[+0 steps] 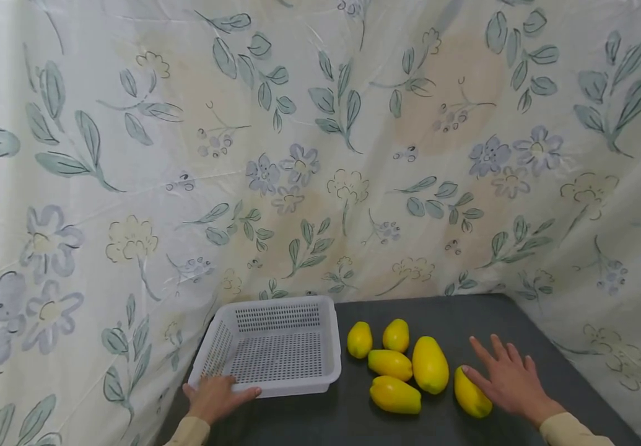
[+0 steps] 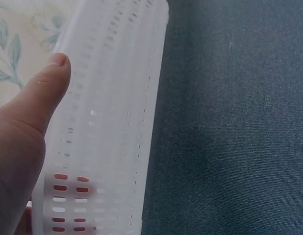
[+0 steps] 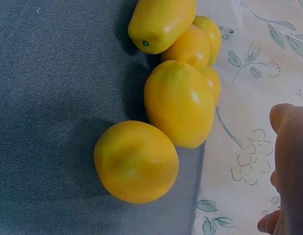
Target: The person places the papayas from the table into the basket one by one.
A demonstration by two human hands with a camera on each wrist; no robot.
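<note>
My left hand (image 1: 215,397) holds the near left corner of a white plastic basket (image 1: 328,390). Its thumb lies along the rim, and its fingers show through the slots of the basket wall (image 2: 105,112) in the left wrist view. Spread fingers mark my right hand (image 1: 512,379), which is beside the rightmost yellow papaya (image 1: 473,397), its thumb tip overlapping the fruit in the head view. From the right wrist, that papaya (image 3: 136,164) appears end-on, apart from the hand. Several more papayas, one of them large (image 1: 430,365), lie grouped between basket and right hand.
A dark grey cloth-covered table (image 1: 348,427) carries everything. Behind it and along both sides hangs a pale curtain (image 1: 320,186) printed with leaves and flowers, close to the basket's far side. Nothing lies inside the basket.
</note>
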